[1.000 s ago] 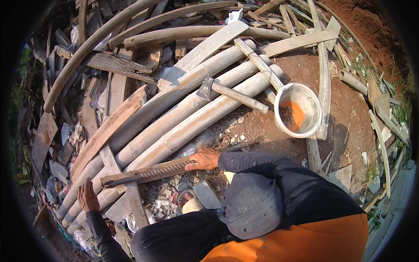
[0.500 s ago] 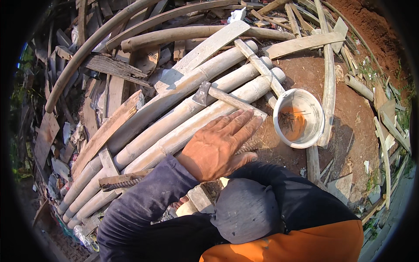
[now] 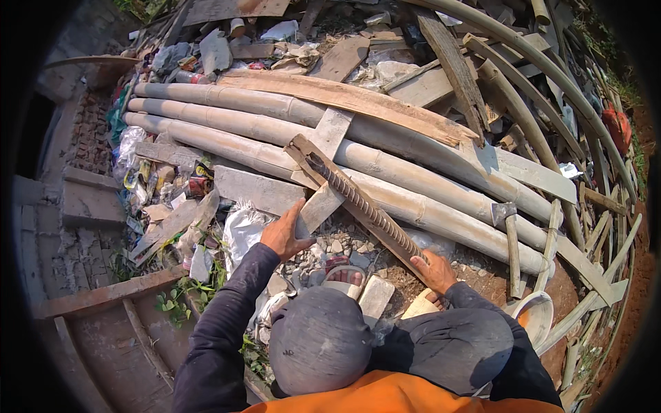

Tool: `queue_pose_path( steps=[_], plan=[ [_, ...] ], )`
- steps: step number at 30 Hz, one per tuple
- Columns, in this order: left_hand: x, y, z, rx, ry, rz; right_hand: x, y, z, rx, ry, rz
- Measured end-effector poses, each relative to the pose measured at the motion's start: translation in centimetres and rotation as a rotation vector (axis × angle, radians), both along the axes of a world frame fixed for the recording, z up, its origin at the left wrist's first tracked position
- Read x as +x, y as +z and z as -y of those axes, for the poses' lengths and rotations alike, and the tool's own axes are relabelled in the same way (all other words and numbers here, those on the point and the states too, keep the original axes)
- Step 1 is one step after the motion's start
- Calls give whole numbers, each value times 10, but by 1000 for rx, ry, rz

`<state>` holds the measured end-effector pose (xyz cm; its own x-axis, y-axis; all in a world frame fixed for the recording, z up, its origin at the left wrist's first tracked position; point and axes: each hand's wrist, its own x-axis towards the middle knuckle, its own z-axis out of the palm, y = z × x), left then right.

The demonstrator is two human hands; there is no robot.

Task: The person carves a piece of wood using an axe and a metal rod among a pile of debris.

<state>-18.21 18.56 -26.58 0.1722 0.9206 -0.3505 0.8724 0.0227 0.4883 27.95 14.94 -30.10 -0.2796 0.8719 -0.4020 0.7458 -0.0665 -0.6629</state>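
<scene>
My right hand [image 3: 435, 272] is closed on the near end of a ribbed steel bar [image 3: 368, 212], which lies along a narrow wooden plank [image 3: 301, 148]. Bar and plank slant up to the left, against the bamboo poles [image 3: 261, 129]. My left hand [image 3: 282, 230] has thumb and fingers apart, at the near end of a pale block [image 3: 321, 208] beside the plank. A hatchet [image 3: 513, 251] rests with its head on the nearest pole, right of my hands. The undersides of my fingers are hidden.
A white bucket [image 3: 536, 316] with orange inside stands at the right. Rubble [image 3: 337, 246] and a grey slab [image 3: 258, 189] lie around my hands and feet. Scrap boards [image 3: 441, 76] and litter cover the far side; at left is a rusty metal frame [image 3: 117, 292].
The view has swung left. My left hand was stretched flat near the hatchet handle and is now beside the pale block. My right hand has come into sight on the steel bar.
</scene>
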Motion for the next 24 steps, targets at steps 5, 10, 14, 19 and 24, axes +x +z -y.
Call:
queue_pose_path(
  steps=[5, 10, 14, 19, 24],
  plan=[
    [-15, 11, 11, 82, 66, 101, -11, 80, -19, -33, 28, 88],
    [-35, 31, -9, 84, -5, 33, -26, 199, -49, 192, 153, 203],
    [-47, 32, -19, 97, -29, 6, -64, 276, -65, 185, 231, 375],
    [-59, 25, -32, 192, 24, 65, -107, 310, -62, 202, 247, 448],
    [-69, 28, -40, 148, 21, 20, -122, 325, -59, 224, 265, 472]
  ],
)
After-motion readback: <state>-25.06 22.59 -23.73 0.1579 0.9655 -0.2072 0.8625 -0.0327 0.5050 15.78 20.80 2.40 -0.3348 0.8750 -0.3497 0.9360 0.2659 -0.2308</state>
